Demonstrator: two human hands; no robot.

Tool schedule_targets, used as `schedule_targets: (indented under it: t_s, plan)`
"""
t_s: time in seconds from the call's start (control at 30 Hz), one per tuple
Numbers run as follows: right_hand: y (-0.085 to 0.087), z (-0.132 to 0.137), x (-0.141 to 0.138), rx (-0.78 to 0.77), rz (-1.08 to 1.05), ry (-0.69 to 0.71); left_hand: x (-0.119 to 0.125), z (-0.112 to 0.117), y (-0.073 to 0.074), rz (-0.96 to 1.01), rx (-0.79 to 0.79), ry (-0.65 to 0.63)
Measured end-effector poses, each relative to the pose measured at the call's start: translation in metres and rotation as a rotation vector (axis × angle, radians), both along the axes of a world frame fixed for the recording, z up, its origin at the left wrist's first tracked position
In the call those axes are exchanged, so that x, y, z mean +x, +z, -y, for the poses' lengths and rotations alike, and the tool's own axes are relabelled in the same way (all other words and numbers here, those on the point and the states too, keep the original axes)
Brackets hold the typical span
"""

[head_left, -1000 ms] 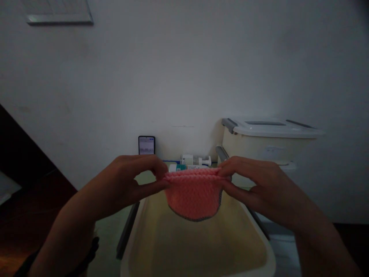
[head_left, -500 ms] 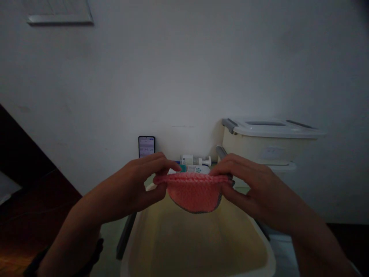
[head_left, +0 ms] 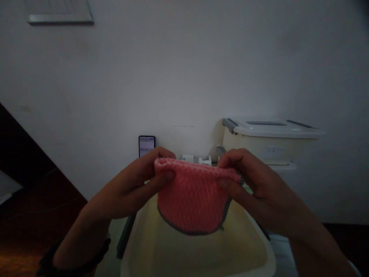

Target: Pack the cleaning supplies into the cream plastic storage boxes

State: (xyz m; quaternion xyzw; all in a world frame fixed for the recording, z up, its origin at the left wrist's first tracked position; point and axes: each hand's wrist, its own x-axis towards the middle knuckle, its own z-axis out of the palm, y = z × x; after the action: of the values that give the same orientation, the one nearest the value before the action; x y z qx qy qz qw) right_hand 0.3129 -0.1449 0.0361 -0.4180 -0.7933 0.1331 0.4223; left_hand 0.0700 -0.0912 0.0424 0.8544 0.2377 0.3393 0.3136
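Note:
A pink textured cloth with a grey stitched edge hangs folded between my hands. My left hand pinches its upper left corner, thumb in front and fingers behind. On the other side my right hand grips the upper right corner the same way. Below the cloth is a pale plastic basin; the cloth hangs above it and hides part of its far side.
Behind the hands, a phone leans upright against the wall. A white pump bottle lies on its side there. Cream storage boxes with grey latches are stacked at the right. A framed board hangs at the upper left.
The cloth has tilted so its front face shows more, and its lower edge hangs lower in view. Both hands have kept hold, with their thumbs now on the front face.

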Motion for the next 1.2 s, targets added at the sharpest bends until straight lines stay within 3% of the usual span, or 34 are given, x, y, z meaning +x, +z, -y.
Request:
schedule_targets:
  t_s: [0.13, 0.27, 0.37, 0.5, 0.67, 0.83, 0.9, 1.03, 1.2]
  plan:
    - [0.001, 0.001, -0.003, -0.139, -0.14, 0.021, 0.007, 0.0, -0.001, 0.046, -0.069, 0.072]
    - [0.004, 0.003, -0.003, -0.471, 0.045, 0.267, 0.014, 0.005, 0.001, -0.009, -0.066, 0.149]
    - [0.003, 0.004, -0.007, -0.544, 0.033, 0.291, 0.018, 0.007, 0.0, -0.112, -0.01, 0.116]
    - [-0.002, 0.003, -0.016, -0.53, 0.018, 0.218, 0.021, 0.01, -0.003, -0.18, 0.016, 0.065]
    - [-0.003, 0.002, -0.016, -0.356, -0.007, 0.13, 0.017, 0.01, -0.004, -0.143, -0.107, -0.008]
    - [0.0, 0.002, -0.007, -0.332, -0.284, 0.142, 0.012, 0.003, -0.002, -0.173, -0.067, 0.099]
    - [0.0, 0.0, -0.006, -0.331, -0.38, 0.114, 0.011, -0.002, -0.001, -0.082, -0.091, 0.139]
    - [-0.004, -0.004, -0.011, -0.361, -0.588, 0.095, 0.015, -0.01, -0.003, 0.278, -0.221, 0.174]
    - [-0.007, -0.007, -0.015, -0.297, -0.635, 0.084, 0.022, -0.011, -0.006, 0.272, -0.271, 0.26]
